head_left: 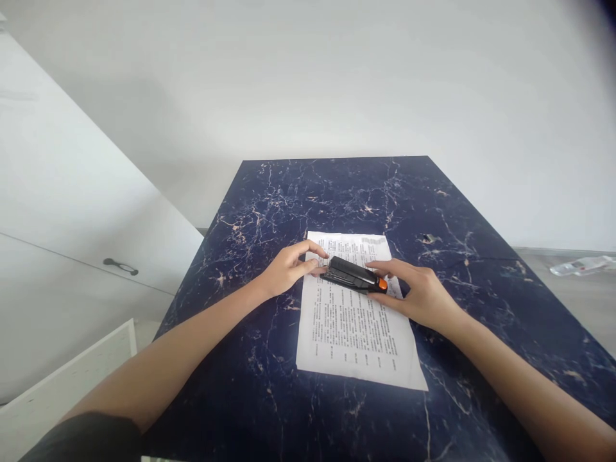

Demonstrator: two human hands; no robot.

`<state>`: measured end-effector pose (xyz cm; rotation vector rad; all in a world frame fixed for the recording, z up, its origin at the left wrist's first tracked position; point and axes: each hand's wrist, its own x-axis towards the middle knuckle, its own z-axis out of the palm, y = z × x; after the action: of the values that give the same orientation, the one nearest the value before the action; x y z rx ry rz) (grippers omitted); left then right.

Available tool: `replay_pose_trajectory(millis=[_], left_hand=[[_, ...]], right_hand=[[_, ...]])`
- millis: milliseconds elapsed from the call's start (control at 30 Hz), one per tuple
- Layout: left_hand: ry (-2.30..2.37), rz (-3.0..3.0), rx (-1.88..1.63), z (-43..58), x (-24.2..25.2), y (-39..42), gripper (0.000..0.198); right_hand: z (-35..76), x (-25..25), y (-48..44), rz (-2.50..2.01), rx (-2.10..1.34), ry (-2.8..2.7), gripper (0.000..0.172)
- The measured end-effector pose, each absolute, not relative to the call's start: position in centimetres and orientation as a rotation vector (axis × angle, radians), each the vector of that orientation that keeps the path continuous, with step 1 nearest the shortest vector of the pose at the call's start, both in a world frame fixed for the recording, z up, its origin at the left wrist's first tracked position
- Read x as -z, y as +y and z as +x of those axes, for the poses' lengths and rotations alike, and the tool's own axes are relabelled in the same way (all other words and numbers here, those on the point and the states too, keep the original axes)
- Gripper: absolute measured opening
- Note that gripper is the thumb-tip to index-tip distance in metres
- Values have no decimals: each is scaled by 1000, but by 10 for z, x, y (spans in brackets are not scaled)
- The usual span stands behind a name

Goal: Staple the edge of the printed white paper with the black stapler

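Observation:
A black stapler [353, 274] with an orange part at its right end lies slantwise over printed paper sheets [356, 333]. My right hand [418, 292] grips the stapler's right end, its thumb on the near side and fingers on the far side. At the opposite end, my left hand [291, 269] has its bent fingertips against the stapler's tip. What may be between those left fingertips is too small to make out. The sheets show columns of print, and their edges are slightly out of line.
A dark blue marble-patterned table [308, 192] carries everything. A small metallic piece [428, 238] lies on it, right of the sheets' far corner. On the left stands a white cabinet with a dark handle [120, 266]. Clear plastic packaging [582, 265] lies beyond the table's right edge.

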<state>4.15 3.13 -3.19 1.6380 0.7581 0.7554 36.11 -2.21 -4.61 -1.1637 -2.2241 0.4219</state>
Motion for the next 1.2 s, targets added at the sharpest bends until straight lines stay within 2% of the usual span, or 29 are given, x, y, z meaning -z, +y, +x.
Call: replay_pose_trajectory(millis=[467, 900, 1033, 1200], left_hand=[[589, 1510, -670, 41, 33, 30, 29], [691, 1505, -791, 42, 40, 35, 16], [868, 1712, -914, 40, 39, 35, 16], [1110, 2382, -930, 40, 44, 35, 18]], right_hand=[[358, 40, -22, -1209, -501, -2184, 42], [358, 40, -20, -1155, -500, -2251, 43], [355, 39, -22, -1140, -507, -2289, 43], [348, 39, -24, -1161, -450, -2320, 46]])
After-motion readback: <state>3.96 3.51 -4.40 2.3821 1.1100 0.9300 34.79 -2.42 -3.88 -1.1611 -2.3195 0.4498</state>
